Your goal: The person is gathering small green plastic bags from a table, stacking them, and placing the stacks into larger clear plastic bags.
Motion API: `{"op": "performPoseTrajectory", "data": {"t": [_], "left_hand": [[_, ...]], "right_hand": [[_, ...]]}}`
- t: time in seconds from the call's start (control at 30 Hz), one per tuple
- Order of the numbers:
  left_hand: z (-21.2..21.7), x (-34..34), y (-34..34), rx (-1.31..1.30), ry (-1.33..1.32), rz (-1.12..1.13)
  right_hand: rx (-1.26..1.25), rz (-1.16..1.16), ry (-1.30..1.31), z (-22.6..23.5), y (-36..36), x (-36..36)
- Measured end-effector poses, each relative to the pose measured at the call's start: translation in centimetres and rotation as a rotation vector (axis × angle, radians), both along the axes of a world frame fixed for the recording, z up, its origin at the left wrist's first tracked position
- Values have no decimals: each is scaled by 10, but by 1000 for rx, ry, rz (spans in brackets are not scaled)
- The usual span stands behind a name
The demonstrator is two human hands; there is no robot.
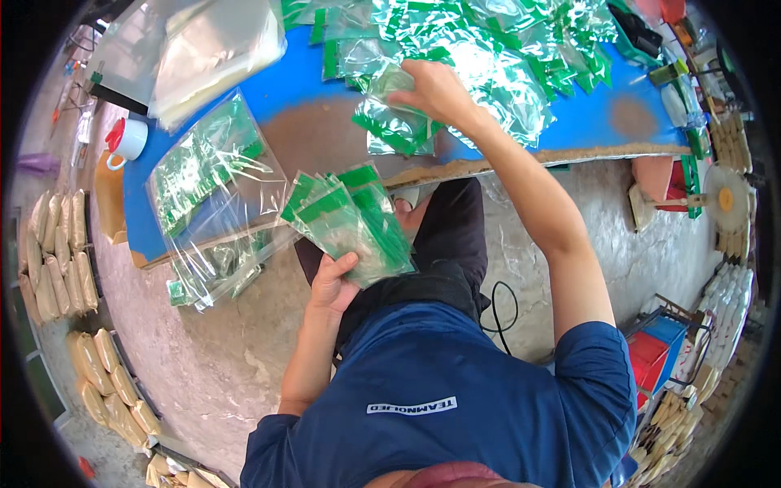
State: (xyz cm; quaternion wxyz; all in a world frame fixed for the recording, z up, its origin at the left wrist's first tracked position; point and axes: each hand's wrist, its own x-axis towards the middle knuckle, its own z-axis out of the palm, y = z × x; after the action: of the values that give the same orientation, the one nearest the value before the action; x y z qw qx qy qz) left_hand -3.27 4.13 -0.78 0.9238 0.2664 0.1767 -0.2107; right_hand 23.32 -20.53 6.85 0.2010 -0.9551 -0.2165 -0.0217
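Note:
My left hand (332,285) is closed round the lower end of a fanned bundle of clear plastic bags with green bands (350,224), held over my lap. At the table's front edge my right hand (439,91) pinches a single clear and green plastic bag (396,122), its fingers bent over the bag's upper part. Behind and beside that hand spreads a large heap of the same shiny bags (496,65). Left of the bundle, a bigger clear bag (215,175) with green-banded bags inside lies on the table and hangs over its edge.
The blue table (313,69) has a worn brown front edge. At its back left lies a stack of large clear sheets (215,53), near a white and red mug (127,138). Wrapped brown packages (61,260) line the left side. A fan (724,199) stands at the right.

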Motion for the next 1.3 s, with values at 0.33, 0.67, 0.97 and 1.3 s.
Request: {"op": "performPoseTrajectory", "data": {"t": [0.33,0.67,0.97,1.3], "left_hand": [[-2,20,-19,-187,-4,263],[-7,-18,17,165,-121,149],[-4,10,0,46,-81,143],[3,23,-17,28,-52,151]], "right_hand": [[274,161,-159,-13,1,-131],[285,356,-249,-20,-19,-127],[397,117,254,5,22,-144],[366,377,44,-5,-5,-116]]}}
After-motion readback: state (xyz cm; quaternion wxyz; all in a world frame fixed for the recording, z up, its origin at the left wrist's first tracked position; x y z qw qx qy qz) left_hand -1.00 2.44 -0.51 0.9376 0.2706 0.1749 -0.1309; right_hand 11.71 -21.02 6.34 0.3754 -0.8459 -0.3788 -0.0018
